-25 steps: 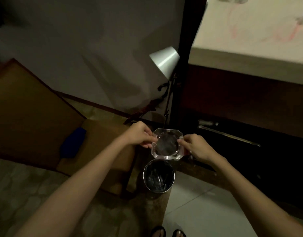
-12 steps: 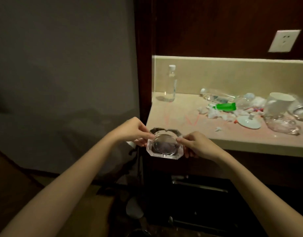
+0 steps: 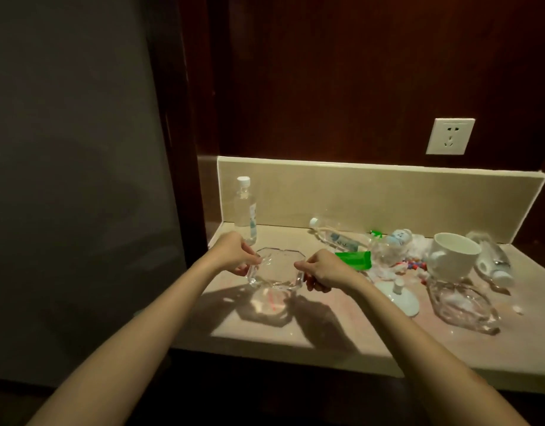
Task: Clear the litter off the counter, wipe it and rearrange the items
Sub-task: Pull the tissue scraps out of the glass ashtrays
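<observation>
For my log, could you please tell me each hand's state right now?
Left hand: grips the glass ashtray's left edge.
Right hand: grips its right edge.

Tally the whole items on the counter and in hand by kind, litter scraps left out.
Glass ashtrays: 2, held one, one at right
Plastic bottles: 3, upright, lying, lying far right
White mug: 1
White lid: 1
Total: 7
</observation>
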A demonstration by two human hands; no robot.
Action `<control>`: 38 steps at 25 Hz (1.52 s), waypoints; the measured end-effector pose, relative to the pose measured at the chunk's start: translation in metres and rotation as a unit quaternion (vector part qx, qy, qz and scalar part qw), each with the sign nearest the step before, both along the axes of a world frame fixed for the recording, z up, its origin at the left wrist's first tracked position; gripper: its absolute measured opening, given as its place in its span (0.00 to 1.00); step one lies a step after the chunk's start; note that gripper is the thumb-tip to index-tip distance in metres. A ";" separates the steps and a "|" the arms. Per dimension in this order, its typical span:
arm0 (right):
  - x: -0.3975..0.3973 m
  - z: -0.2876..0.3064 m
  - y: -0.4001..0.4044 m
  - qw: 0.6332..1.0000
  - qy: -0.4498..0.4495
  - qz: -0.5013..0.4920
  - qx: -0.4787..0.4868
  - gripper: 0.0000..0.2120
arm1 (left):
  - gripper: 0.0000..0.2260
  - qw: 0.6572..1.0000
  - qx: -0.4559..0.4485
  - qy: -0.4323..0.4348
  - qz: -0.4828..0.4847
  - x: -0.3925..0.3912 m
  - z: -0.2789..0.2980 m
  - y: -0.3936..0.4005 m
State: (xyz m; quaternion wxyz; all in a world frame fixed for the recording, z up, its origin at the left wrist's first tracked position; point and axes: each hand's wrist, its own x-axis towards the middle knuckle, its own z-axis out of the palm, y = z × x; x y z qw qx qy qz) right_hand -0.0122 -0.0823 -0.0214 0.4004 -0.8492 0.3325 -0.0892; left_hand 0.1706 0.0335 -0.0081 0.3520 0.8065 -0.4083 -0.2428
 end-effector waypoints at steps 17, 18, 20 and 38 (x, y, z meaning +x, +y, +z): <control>0.073 -0.043 -0.074 0.993 0.090 0.069 -0.023 0.17 | 0.07 0.979 0.151 -0.123 0.060 0.040 -0.031 -0.061; 0.074 -0.043 -0.075 0.993 0.086 0.071 -0.024 0.17 | 0.07 0.977 0.159 -0.128 0.055 0.041 -0.031 -0.063; 0.073 -0.042 -0.078 0.993 0.082 0.077 -0.025 0.17 | 0.08 0.972 0.185 -0.141 0.040 0.042 -0.026 -0.066; -0.067 0.006 -0.165 0.989 0.028 -0.139 -0.038 0.15 | 0.10 0.983 0.070 -0.009 -0.169 -0.051 -0.002 -0.233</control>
